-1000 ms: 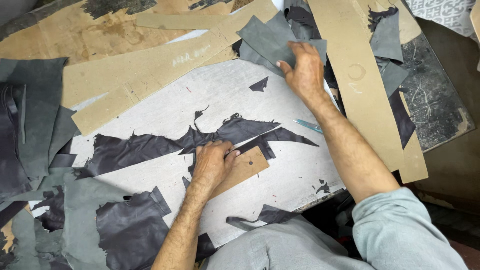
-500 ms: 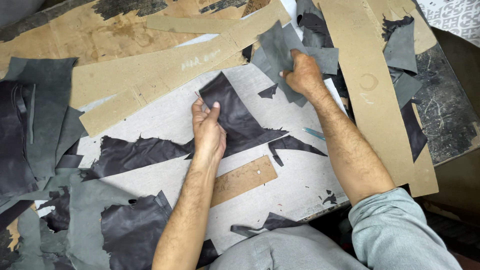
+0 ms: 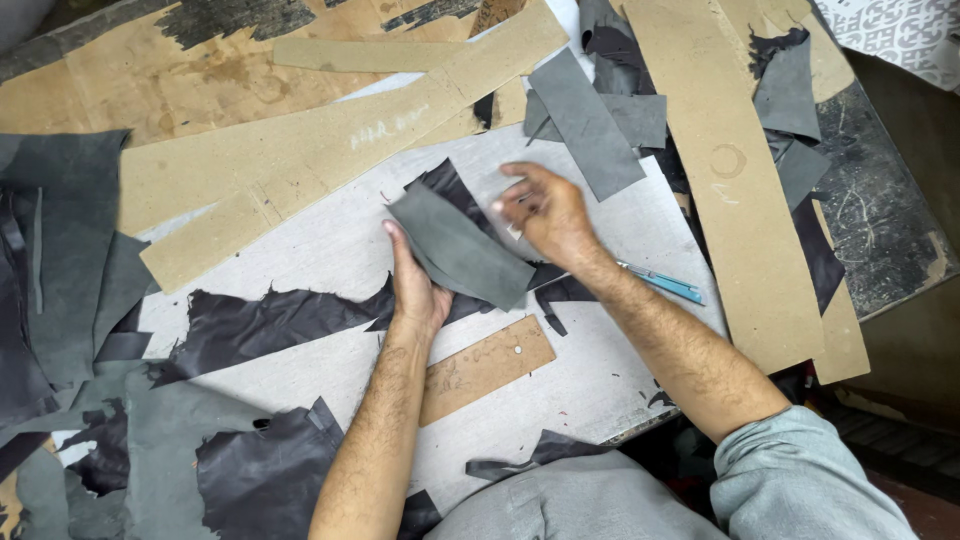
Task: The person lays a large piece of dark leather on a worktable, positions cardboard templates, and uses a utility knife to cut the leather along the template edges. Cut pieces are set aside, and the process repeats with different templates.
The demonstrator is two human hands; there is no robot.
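— What has the left hand (image 3: 415, 290) got?

— A grey leather piece (image 3: 460, 250), roughly oblong, lifted just off the tabletop (image 3: 300, 265). The left hand is closed on its lower edge, fingers behind it, thumb side toward the camera. Under it lies a darker, near-black leather scrap (image 3: 260, 325) with ragged edges, stretching off to the left.

— And the right hand?

— The right hand (image 3: 545, 210) is at the upper right end of the same grey piece, fingers curled (it is blurred, so I cannot tell whether it actually pinches the leather or only touches it).

— Anything close by?

— A small brown cardboard template (image 3: 485, 365) lies flat just below the left wrist, and a knife with a blue handle (image 3: 660, 283) lies on the tabletop, partly hidden behind the right forearm. Long cardboard strips (image 3: 330, 155) run slantwise above the hands — another broad one (image 3: 730, 190) sits to the right. More grey leather offcuts (image 3: 590, 125) lie just beyond the right hand, and dark hides (image 3: 50, 260) are heaped at the left edge.
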